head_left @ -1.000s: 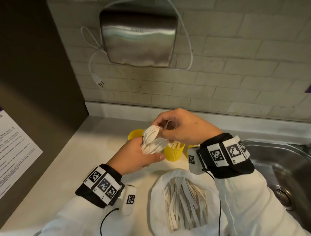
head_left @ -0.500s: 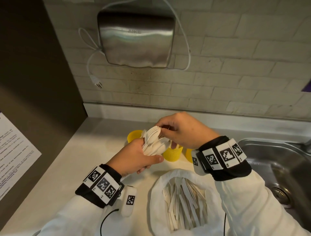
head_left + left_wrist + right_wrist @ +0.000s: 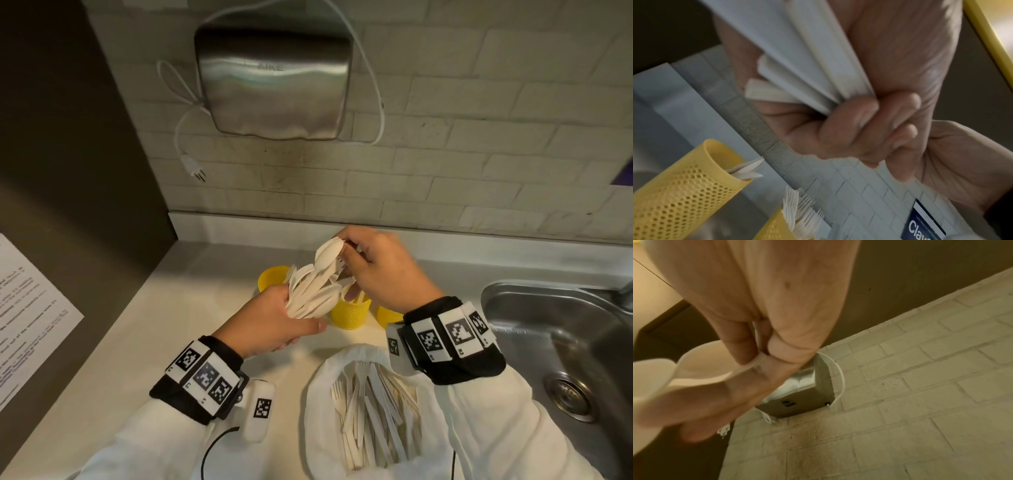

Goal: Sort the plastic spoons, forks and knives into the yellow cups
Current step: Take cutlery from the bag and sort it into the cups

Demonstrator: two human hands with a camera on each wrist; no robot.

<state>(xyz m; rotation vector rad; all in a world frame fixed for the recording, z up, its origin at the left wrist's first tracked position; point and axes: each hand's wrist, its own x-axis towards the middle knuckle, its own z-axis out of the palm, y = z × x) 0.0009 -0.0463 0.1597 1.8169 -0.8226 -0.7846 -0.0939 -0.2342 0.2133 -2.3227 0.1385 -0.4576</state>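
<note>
My left hand (image 3: pixel 274 322) grips a fanned bundle of white plastic cutlery (image 3: pixel 311 291) by the handles (image 3: pixel 807 65), mostly spoons, above the counter. My right hand (image 3: pixel 373 270) pinches the bowl of the topmost spoon (image 3: pixel 327 253) between thumb and forefinger, and that spoon bowl (image 3: pixel 702 360) shows at the fingertips (image 3: pixel 756 363). Three yellow cups stand behind the hands: the left cup (image 3: pixel 270 275), the middle cup (image 3: pixel 349 313) and the right cup (image 3: pixel 387 315), mostly hidden by my wrist. One perforated cup (image 3: pixel 680 190) holds spoons; another cup (image 3: pixel 772 227) holds forks.
A white bag (image 3: pixel 322 394) with several forks and knives (image 3: pixel 373 411) lies open on the counter near me. A steel sink (image 3: pixel 561 335) is at the right. A hand dryer (image 3: pixel 274 82) with a loose cord hangs on the brick wall. A dark panel (image 3: pixel 68 171) stands at the left.
The bundle in my left hand has fanned out wider, and my right hand has drawn the top spoon up and a little away from the rest. The camera has tilted slightly.
</note>
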